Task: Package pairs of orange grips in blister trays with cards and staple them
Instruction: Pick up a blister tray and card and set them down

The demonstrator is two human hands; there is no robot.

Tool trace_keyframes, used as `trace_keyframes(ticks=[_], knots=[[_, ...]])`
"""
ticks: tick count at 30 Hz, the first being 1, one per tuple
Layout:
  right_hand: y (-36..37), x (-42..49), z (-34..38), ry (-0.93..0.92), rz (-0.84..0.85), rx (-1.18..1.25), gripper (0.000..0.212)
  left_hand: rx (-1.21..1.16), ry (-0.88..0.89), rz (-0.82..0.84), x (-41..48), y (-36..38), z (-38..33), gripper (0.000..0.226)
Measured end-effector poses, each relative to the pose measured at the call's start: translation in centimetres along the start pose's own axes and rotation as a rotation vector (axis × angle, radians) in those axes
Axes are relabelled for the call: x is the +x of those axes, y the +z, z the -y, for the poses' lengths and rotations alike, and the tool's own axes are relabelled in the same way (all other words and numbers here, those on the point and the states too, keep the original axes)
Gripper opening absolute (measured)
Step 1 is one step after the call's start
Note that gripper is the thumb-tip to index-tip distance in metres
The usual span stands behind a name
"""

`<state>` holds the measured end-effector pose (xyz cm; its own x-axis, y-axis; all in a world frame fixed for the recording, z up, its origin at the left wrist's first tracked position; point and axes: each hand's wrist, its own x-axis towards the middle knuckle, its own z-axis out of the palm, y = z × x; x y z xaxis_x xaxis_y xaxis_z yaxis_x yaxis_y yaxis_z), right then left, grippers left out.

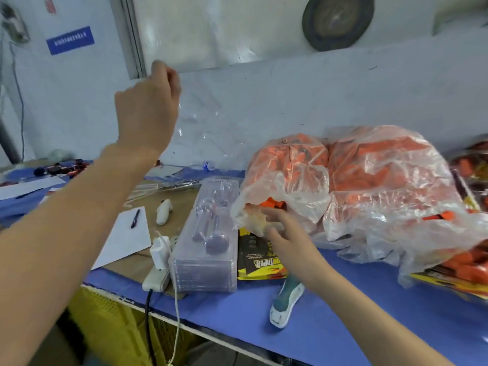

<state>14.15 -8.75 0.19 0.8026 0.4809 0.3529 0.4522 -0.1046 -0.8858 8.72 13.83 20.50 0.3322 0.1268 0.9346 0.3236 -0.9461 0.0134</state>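
Orange grips (274, 202) are being fetched, I think: left hand (148, 107) is pinching a clear tray (203, 120) aloft, right hand (282, 231) is touching the mouth of the bag (290, 165) — its grip I cannot tell — next is needing a pair picked out.

Bare blue table (369, 320) lies right of the stapler (286, 299), open to a reach from the near edge. The tray stack (208, 241), cards (257, 262) and stapler crowd the middle, close together. A power strip (158, 276) and its cables hem in the stack's left side. Two bulging bags (383, 180) wall off the right rear. The right hand (280, 231) fills the nearer bag's mouth. The left hand (148, 107) pinches a clear tray (208, 122) aloft over the gap behind the stack.
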Motion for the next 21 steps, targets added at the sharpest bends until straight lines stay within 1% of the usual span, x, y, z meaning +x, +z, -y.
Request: trace_keyframes(ticks=[2,4,6,8,10,11,12,13,14,16,18,19,21], knots=[[-3.1,0.3,2.4,-0.062,-0.127,0.033,0.03,-0.184,0.051,-0.128,1.3,-3.5,-1.2,0.042],[-6.5,0.5,4.7,-0.121,-0.241,0.063,0.027,-0.495,0.039,-0.209,1.3,-6.3,-3.2,0.036],[-10.2,0.3,7.0,-0.118,-0.31,0.147,0.031,-0.825,-0.115,-0.172,0.8,-7.9,-5.5,0.031],[-14.2,-0.5,9.1,-0.043,-0.377,0.291,0.044,-1.118,-0.319,-0.1,-0.1,-8.5,-8.0,0.027],[-17.9,-2.2,10.7,0.026,-0.447,0.443,0.061,-1.402,-0.433,-0.081,-1.4,-8.5,-10.8,0.028],[-19.5,-3.3,11.1,0.045,-0.486,0.505,0.07,-1.518,-0.47,-0.067,-2.4,-8.1,-12.3,0.025],[-20.9,-4.5,11.2,0.051,-0.521,0.56,0.075,-1.599,-0.521,-0.024,-3.6,-7.5,-13.8,0.023],[-22.1,-5.8,11.0,0.048,-0.553,0.603,0.074,-1.65,-0.593,0.056,-5.0,-6.4,-15.3,0.021],[-23.1,-7.2,10.5,0.035,-0.583,0.642,0.069,-1.677,-0.68,0.171,-6.7,-5.1,-16.8,0.02],[-24.5,-10.0,8.7,-0.003,-0.688,0.668,0.059,-1.636,-0.81,0.454,-10.4,-2.3,-19.4,0.022],[-25.3,-13.1,6.2,-0.024,-0.873,0.583,0.044,-1.526,-0.821,0.689,-14.5,0.6,-21.3,0.027],[-25.4,-15.0,4.6,-0.027,-0.968,0.507,0.038,-1.48,-0.802,0.767,-16.7,1.8,-22.0,0.028],[-25.1,-18.6,1.0,-0.049,-1.093,0.251,0.027,-1.387,-0.732,0.862,-21.1,4.1,-23.3,0.027]])
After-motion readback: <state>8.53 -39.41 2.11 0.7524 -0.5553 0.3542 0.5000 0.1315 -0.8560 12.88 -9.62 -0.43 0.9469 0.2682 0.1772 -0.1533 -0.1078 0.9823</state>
